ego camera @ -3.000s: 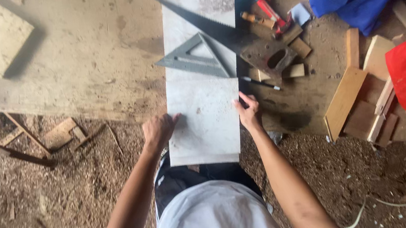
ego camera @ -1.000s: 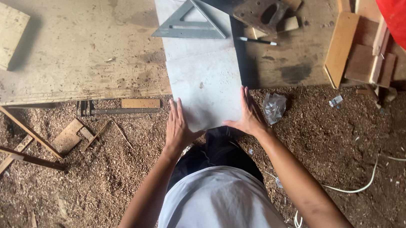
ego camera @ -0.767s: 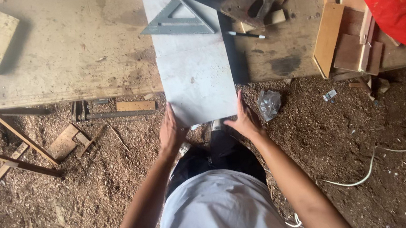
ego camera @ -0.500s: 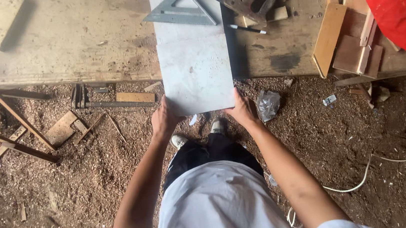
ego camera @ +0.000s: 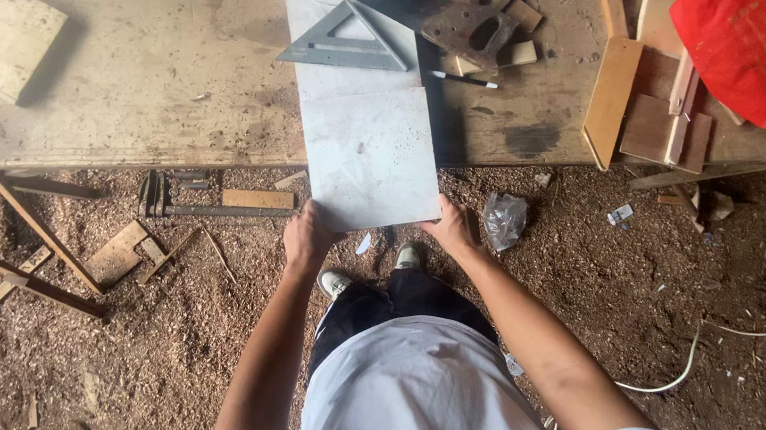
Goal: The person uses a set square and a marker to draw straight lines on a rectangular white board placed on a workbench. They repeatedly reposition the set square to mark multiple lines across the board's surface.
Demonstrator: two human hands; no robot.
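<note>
Two hands on a pale board's near end

Left hand (ego camera: 308,239) and right hand (ego camera: 450,227) clasp the near corners of the smooth grey-white rectangular board (ego camera: 369,155), fingers curled under its edge — it overhangs the worn wooden workbench (ego camera: 141,79) above sawdust. Farther up it — a metal triangular speed square (ego camera: 343,41), a handsaw (ego camera: 418,7).

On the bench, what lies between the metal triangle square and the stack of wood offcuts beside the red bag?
In the head view, between the triangle square and the wood offcuts lie a handsaw with its wooden handle and a pencil, on the workbench.
</note>
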